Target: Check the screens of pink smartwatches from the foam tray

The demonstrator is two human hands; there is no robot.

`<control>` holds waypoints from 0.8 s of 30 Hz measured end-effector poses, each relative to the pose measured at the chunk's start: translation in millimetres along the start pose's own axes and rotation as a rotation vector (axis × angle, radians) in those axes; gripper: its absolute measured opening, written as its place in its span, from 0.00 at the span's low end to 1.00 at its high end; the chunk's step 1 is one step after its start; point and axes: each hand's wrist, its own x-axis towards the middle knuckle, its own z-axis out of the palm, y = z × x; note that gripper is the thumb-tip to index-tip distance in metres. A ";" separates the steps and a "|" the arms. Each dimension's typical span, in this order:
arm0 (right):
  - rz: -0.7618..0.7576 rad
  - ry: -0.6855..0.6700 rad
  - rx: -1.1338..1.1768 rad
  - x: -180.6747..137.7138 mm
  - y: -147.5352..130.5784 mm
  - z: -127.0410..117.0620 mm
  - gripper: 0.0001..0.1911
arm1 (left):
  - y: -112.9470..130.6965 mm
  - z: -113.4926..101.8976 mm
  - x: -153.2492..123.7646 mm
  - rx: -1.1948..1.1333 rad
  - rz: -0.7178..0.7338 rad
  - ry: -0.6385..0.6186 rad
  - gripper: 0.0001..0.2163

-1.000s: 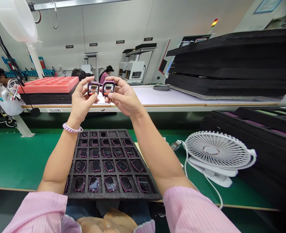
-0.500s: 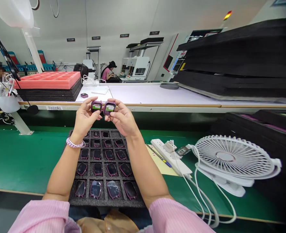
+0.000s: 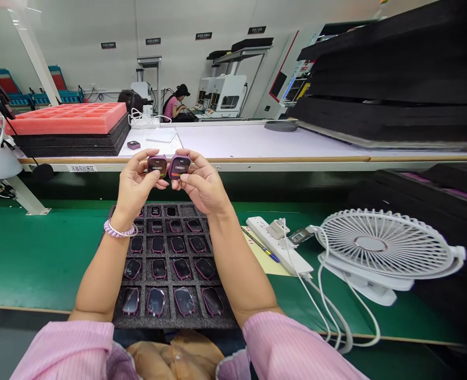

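Above the far end of a dark foam tray point(image 3: 174, 322), two purple watches are held up side by side, screens facing the wearer. The left hand's point(image 3: 132, 187) grip is clamped on the left watch point(image 3: 156, 164), thumb over its lower face; the right hand's point(image 3: 206, 187) is closed likewise around the right watch point(image 3: 180, 165). Each has a rounded, squarish case and a dark screen with a small pale label across the middle. A yellow-green strip shows low on the left screen, a red one on the right. Whether their cases touch is hard to tell. Beneath, the tray holds rows of similar watches on the green tabletop point(image 3: 39, 253).
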 end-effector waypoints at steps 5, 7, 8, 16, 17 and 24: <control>-0.033 0.002 -0.023 2.3 8.0 -3.5 0.26 | -2.7 -1.6 1.1 0.006 -0.005 -0.009 0.22; -0.036 0.004 -0.027 2.3 8.7 -3.7 0.26 | -2.2 -1.4 0.6 0.011 -0.011 -0.008 0.21; -0.034 0.004 -0.024 1.9 8.2 -3.5 0.25 | -1.3 -1.2 0.2 0.010 -0.016 -0.009 0.21; -0.016 0.011 -0.012 -2.0 -1.3 0.6 0.25 | 8.9 -0.1 -2.9 0.015 -0.053 -0.011 0.22; -0.017 0.011 -0.008 -2.0 -1.0 0.7 0.24 | 9.4 0.2 -3.0 0.018 -0.056 -0.008 0.22; -0.034 0.050 -0.084 -1.5 4.3 0.7 0.25 | 9.0 3.1 -3.3 0.030 -0.042 0.021 0.19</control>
